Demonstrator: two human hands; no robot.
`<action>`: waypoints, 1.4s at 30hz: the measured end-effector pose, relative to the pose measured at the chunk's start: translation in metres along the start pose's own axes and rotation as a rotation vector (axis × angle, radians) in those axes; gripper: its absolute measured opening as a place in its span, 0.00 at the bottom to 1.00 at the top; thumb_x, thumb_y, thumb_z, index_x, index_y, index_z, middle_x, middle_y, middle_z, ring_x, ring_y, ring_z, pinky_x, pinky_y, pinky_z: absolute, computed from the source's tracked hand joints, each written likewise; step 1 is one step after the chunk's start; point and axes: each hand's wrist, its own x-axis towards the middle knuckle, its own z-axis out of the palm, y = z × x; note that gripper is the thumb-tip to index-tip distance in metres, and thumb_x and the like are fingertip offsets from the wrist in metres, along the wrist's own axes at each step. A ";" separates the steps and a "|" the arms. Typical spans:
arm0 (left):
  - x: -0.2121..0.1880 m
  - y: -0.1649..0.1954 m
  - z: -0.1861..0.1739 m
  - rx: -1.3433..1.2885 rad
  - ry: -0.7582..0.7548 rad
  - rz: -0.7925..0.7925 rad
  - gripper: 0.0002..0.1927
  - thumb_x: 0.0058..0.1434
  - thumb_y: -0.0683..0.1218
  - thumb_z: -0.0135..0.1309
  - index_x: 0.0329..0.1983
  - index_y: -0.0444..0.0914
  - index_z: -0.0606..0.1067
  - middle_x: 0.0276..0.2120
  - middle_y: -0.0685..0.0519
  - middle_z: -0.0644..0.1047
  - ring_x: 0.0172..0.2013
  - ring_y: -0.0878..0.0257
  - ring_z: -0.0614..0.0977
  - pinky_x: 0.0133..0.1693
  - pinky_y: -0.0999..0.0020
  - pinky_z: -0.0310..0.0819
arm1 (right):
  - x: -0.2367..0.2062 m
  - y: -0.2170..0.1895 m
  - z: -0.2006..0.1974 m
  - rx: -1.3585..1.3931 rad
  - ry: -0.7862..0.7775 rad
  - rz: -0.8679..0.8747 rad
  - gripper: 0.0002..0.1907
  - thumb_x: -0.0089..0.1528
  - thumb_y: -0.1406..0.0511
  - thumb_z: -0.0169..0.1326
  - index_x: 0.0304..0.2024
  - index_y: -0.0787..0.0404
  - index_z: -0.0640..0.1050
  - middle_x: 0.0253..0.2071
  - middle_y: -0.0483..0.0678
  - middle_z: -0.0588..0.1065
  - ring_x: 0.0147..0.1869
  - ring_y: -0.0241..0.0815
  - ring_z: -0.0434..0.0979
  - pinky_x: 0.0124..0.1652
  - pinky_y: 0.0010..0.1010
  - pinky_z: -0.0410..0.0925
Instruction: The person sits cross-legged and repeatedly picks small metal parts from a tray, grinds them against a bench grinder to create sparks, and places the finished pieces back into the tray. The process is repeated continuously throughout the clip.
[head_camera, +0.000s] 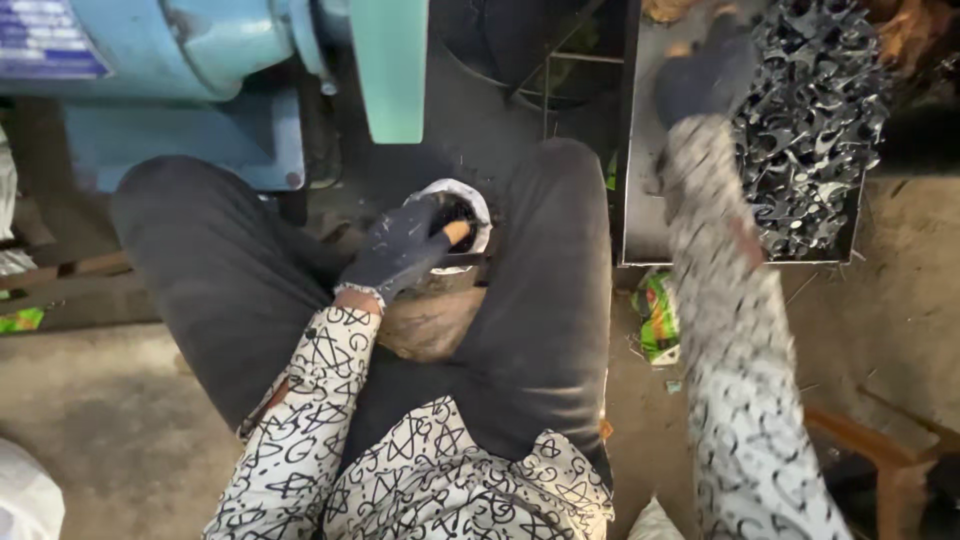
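From the head camera, I am sitting with my knees spread, looking down at both gloved hands. My left hand (400, 250) is resting between my thighs, its fingers curling together into a small white-rimmed cup (470, 215) that is sitting on a worn block (430, 325); what is inside looks dark and gritty, and one fingertip is poking bare through the torn glove. My right hand (705, 75) is reaching up and away to the right, over a flat grey metal tray (640, 200), and it is blurring, so I cannot tell whether its fingers are apart or closed. The heap of dark curled metal pieces (810, 130) is lying just right of that hand, jagged, glinting, tangled, filling the tray's far side. The right hand is much the nearer one to it. A blue machine housing (180, 60) is standing beyond my left knee.
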 end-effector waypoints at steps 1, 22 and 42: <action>0.002 0.001 0.003 0.009 -0.023 0.000 0.25 0.62 0.59 0.56 0.58 0.42 0.75 0.53 0.44 0.80 0.54 0.46 0.80 0.53 0.53 0.72 | 0.003 0.020 0.014 -0.137 0.014 -0.092 0.29 0.53 0.59 0.61 0.52 0.69 0.73 0.50 0.58 0.75 0.52 0.55 0.77 0.49 0.40 0.72; 0.007 -0.046 0.028 -0.249 0.442 -0.112 0.18 0.66 0.51 0.57 0.48 0.30 0.79 0.41 0.44 0.81 0.40 0.59 0.80 0.41 0.62 0.74 | -0.090 -0.220 -0.127 1.072 -0.876 0.419 0.11 0.61 0.59 0.62 0.38 0.59 0.84 0.34 0.55 0.81 0.39 0.54 0.82 0.39 0.43 0.72; 0.026 0.004 0.037 -0.515 0.645 -0.214 0.20 0.69 0.55 0.54 0.38 0.30 0.77 0.32 0.42 0.80 0.37 0.49 0.81 0.40 0.57 0.71 | -0.010 -0.241 -0.112 1.916 -0.723 1.007 0.10 0.68 0.70 0.52 0.51 0.68 0.73 0.41 0.52 0.77 0.39 0.42 0.79 0.39 0.31 0.75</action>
